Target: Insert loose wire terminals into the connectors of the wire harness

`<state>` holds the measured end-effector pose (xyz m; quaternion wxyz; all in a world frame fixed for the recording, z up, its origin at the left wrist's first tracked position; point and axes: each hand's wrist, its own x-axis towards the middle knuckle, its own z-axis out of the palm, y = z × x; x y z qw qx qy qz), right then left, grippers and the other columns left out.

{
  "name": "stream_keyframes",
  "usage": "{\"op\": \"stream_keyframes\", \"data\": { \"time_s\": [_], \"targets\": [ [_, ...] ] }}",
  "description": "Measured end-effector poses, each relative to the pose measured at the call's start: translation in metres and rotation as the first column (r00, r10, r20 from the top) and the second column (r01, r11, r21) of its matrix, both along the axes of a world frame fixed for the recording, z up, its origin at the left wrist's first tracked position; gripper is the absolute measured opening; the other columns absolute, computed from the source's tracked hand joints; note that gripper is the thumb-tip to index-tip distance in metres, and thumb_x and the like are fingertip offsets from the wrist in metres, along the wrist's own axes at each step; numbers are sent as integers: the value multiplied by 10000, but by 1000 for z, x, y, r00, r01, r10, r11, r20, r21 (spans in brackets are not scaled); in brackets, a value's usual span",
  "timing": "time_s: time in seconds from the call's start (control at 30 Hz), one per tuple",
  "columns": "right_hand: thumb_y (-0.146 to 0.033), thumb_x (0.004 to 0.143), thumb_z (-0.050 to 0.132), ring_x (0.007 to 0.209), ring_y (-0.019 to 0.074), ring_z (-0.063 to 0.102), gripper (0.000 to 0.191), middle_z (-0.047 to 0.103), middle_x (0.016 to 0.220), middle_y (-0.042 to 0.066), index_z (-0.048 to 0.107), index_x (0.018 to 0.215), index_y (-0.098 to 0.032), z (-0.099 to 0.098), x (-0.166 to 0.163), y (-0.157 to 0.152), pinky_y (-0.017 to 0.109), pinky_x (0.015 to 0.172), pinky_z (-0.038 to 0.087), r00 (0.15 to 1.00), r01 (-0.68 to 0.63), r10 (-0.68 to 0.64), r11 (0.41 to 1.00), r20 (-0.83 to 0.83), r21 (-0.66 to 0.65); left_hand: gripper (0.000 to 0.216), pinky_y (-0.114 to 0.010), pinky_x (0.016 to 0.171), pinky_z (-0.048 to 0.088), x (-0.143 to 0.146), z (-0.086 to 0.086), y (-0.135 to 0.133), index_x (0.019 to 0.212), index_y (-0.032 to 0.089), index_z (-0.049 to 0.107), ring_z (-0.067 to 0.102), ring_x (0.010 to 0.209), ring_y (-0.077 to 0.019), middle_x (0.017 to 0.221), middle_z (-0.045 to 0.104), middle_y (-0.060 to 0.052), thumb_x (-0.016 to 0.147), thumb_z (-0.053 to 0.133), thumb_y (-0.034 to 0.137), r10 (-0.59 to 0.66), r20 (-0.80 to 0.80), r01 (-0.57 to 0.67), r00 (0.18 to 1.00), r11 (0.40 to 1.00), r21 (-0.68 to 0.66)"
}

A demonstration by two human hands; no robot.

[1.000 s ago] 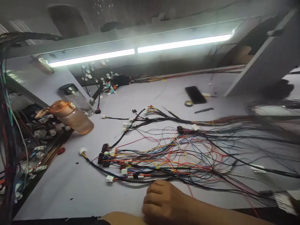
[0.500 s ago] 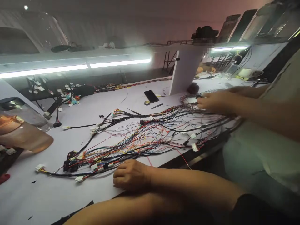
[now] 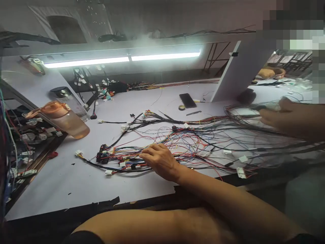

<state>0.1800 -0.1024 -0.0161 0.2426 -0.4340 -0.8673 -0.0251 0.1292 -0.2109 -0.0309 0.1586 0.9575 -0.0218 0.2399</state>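
Note:
My right hand (image 3: 159, 161) lies on a sprawling wire harness (image 3: 193, 142) of red, blue, black and yellow wires on the white table (image 3: 63, 183). Its fingers are bent and pressed together on a few of those wires, just right of a cluster of black connectors (image 3: 103, 157). The forearm reaches in from the lower right. Small white connectors (image 3: 78, 153) lie at the harness's left end. My left hand is out of sight. A bare limb (image 3: 152, 223) lies across the bottom edge.
A co-worker's hand (image 3: 276, 117) holds coiled wires at the right. An orange bottle (image 3: 63, 118) and a clear bottle (image 3: 67, 96) lie at the left, beside a tray of connectors (image 3: 30, 135). A phone (image 3: 187, 100), a tape roll (image 3: 181, 107) and a white divider (image 3: 238, 74) stand behind.
My right hand has moved forward from the table's near edge onto the wires. The view swung right, then partly back left. The co-worker's hand stays on the coil.

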Motion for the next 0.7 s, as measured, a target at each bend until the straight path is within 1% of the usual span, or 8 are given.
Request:
{"op": "stream_keyframes", "data": {
  "time_s": [0.07,0.13,0.2,0.3,0.4,0.47,0.57,0.7],
  "targets": [
    [-216,964,555,953,208,582,144,688,983,84,687,950,-163,8,-7,15,368,846,361,990,18,0,991,140,-134,213,-282,741,563,-11,6,10,1024,276,653,635,904,-160,1055,667,-37,958,502,410,-84,-5,84,996,996,24],
    [-287,944,605,858,189,606,208,691,894,69,700,814,-156,15,-13,26,361,842,349,984,26,15,974,179,-226,186,-286,751,554,-32,11,25,1038,209,645,638,874,-162,995,689,-47,958,498,289,-34,23,33,999,999,23],
    [-354,951,601,794,154,616,249,694,895,37,713,811,-182,24,-13,38,328,806,348,990,45,-9,965,139,-258,215,-336,825,543,-60,13,44,1116,148,607,636,916,-186,1019,694,-85,943,484,178,224,118,-225,967,974,-7],
    [-397,1000,506,875,159,629,271,683,1031,25,712,983,-221,37,0,64,294,747,350,985,166,-148,946,85,-279,369,-436,1007,479,-96,6,70,1285,154,532,546,1200,-254,1268,608,-144,918,510,137,530,78,-535,845,841,80],
    [-343,1021,461,977,219,624,293,662,1106,82,691,1072,-169,43,21,90,322,787,367,947,320,-309,900,85,-295,483,-522,1071,417,-114,-6,82,1382,129,451,454,1312,-307,1412,490,-175,931,541,275,677,-42,-649,734,719,247],
    [-339,992,525,992,245,621,272,663,1104,108,687,1103,-152,42,33,96,347,827,375,933,360,-346,878,101,-316,498,-548,1080,397,-118,-11,79,1376,124,461,462,1302,-315,1420,483,-173,937,536,347,716,-87,-666,692,680,306],
    [-398,972,558,1090,236,575,339,628,1218,86,618,1251,-216,35,36,79,355,908,365,964,267,-258,917,71,-297,458,-529,1076,406,-119,-11,66,1339,112,498,474,1285,-305,1403,497,-176,951,505,355,725,-104,-675,681,676,294],
    [-444,928,617,1175,242,514,474,577,1312,74,538,1347,-236,21,22,44,362,949,348,997,-31,48,964,59,-266,472,-536,1080,401,-120,-8,53,1358,108,476,440,1309,-311,1402,489,-176,953,508,350,728,-99,-691,678,678,250]
  ]
}}
